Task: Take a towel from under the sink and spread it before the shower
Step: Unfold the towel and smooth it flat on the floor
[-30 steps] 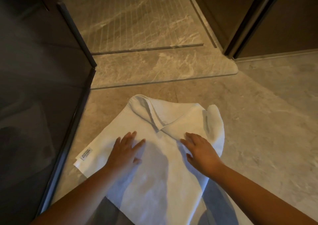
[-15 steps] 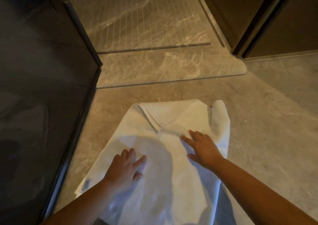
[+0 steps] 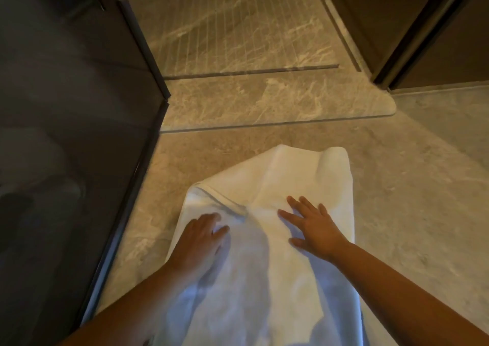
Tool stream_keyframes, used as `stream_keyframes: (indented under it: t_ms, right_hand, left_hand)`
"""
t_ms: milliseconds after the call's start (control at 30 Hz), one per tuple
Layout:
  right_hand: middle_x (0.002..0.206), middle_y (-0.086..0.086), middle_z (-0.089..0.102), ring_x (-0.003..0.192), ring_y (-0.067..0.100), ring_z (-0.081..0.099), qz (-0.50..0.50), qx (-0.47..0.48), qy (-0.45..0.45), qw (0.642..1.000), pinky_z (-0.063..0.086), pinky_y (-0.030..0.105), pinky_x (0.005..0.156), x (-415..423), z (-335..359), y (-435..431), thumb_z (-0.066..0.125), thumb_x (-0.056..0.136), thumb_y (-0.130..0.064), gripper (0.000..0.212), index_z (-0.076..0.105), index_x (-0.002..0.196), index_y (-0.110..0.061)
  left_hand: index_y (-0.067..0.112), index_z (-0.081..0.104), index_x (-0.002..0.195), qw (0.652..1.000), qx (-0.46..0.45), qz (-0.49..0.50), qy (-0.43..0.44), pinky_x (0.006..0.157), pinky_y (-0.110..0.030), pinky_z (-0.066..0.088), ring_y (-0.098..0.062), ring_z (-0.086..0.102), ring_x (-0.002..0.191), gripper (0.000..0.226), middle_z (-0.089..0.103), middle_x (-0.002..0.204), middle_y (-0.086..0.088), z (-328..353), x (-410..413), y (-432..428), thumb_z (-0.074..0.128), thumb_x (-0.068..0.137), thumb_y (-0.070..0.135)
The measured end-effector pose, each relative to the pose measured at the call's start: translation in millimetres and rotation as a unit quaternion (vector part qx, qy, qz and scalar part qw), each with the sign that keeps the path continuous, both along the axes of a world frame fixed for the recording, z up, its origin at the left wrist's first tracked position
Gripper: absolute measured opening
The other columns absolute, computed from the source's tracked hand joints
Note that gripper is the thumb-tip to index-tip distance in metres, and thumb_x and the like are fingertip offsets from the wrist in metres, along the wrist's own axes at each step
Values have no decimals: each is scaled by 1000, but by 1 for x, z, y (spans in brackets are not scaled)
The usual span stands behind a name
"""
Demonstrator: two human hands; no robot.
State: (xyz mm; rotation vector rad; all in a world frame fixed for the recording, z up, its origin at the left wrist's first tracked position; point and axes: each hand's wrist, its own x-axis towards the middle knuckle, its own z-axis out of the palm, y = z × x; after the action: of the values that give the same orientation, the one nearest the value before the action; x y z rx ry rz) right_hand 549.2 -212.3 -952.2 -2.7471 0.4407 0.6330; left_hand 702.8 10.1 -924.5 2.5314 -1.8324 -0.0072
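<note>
The white towel (image 3: 264,279) lies on the floor (image 3: 410,213) in front of the shower. It runs lengthwise away from the person, and its far end stops short of the shower's sill (image 3: 264,104) with a strip of bare floor between. The cloth looks soft and thick. It is not flat. A hemmed edge with a stitched band is folded back across its far left part, and the far right corner stands up in a rounded roll. Its near end is cut off by the bottom edge of the picture, where the forearms' shadows turn the cloth bluish.

Both hands rest palm down on the towel and grip nothing. The left hand (image 3: 198,237) lies just below the folded hem with its fingers close together. Its fingertips are blurred. The right hand (image 3: 316,230) lies flat with its fingers spread wide, near the middle crease.

The floor is matt beige stone. The sill is a low slab of veined marble with a rounded right corner. Beyond it, the shower floor (image 3: 238,28) is the same marble, scored with thin parallel grooves. A dark glass panel (image 3: 66,147) in a dark metal frame (image 3: 127,197) runs along the left edge of the floor, and its dim reflections are hard to make out. Dark brown wall panels (image 3: 449,41) close the far right corner.
</note>
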Motion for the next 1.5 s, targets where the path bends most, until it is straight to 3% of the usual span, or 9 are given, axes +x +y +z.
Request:
stream_keyframes:
  t_ms: [133, 233, 333, 533, 733, 1033, 1133, 1267, 1500]
  right_hand:
    - [157, 0, -12, 144, 24, -9, -61, -10, -7, 998, 10, 50, 114, -13, 4, -11, 48, 89, -45, 72, 2, 144, -36]
    - [157, 4, -11, 144, 26, -7, -129, 2, 3, 992, 19, 49, 112, -20, 5, -23, 55, 85, -45, 79, 3, 144, -35]
    - [157, 6, -13, 144, 30, -9, -163, 51, 14, 985, 21, 51, 112, -23, 3, -27, 61, 83, -41, 83, 5, 145, -32]
    - [156, 6, -15, 142, 31, -16, -173, 93, 5, 980, 15, 57, 112, -8, -2, -40, 65, 81, -38, 85, 8, 145, -29]
    - [156, 4, -16, 142, 29, -19, -168, 95, 3, 981, 10, 60, 112, 6, -4, -44, 65, 81, -33, 84, 10, 145, -31]
    - [156, 4, -15, 142, 29, -17, -143, 84, 12, 986, 11, 57, 113, 18, 0, -49, 65, 82, -32, 83, 10, 145, -31]
    - [156, 2, -14, 142, 31, -17, -128, 76, 17, 989, 12, 58, 112, 21, 0, -50, 64, 82, -32, 84, 9, 145, -30]
    - [156, 0, -14, 142, 33, -17, -101, 68, 22, 992, 13, 59, 112, 25, 1, -51, 62, 83, -34, 83, 7, 145, -31]
    - [156, 2, -16, 143, 27, -16, -109, 31, -31, 993, 7, 51, 115, 17, -4, -40, 55, 89, -31, 77, 2, 144, -31]
  left_hand:
    - [10, 73, 91, 1000, 13, -1, 6, 70, -46, 56, -39, 66, 95, 46, 66, 108, -24, -1, 18, -31, 88, 48, 5]
    - [17, 72, 97, 998, 18, -55, -36, 73, -55, 53, -39, 63, 101, 32, 66, 112, -22, -5, 27, -45, 74, 65, 13]
    - [22, 72, 98, 992, 29, -106, -66, 71, -49, 55, -34, 66, 97, 42, 68, 109, -17, -12, 39, -50, 38, 74, 26]
    - [10, 64, 99, 991, -41, -120, -40, 66, -38, 56, -30, 69, 85, 32, 71, 95, -14, -20, 62, -56, 69, 68, 18]
    - [1, 65, 82, 971, -158, 112, 138, 60, -35, 50, -33, 64, 71, 8, 64, 81, -19, -17, 82, -72, 62, 80, 8]
    - [2, 55, 105, 800, -270, 457, 281, 73, -29, 36, -37, 55, 95, 23, 59, 98, -20, -14, 158, -85, 61, 83, 8]
    - [1, 49, 117, 856, -196, 429, 211, 87, -43, 41, -40, 49, 107, 41, 50, 119, -25, -21, 141, -76, 63, 81, 10]
    - [2, 47, 127, 947, -102, 210, 221, 103, -50, 34, -39, 38, 128, 58, 41, 138, -25, -35, 93, -67, 71, 78, 20]
    - [32, -1, 144, 971, 107, 73, 199, 112, -43, -7, -16, -40, 127, 74, -22, 153, -2, -63, 36, -24, 39, 88, 58]
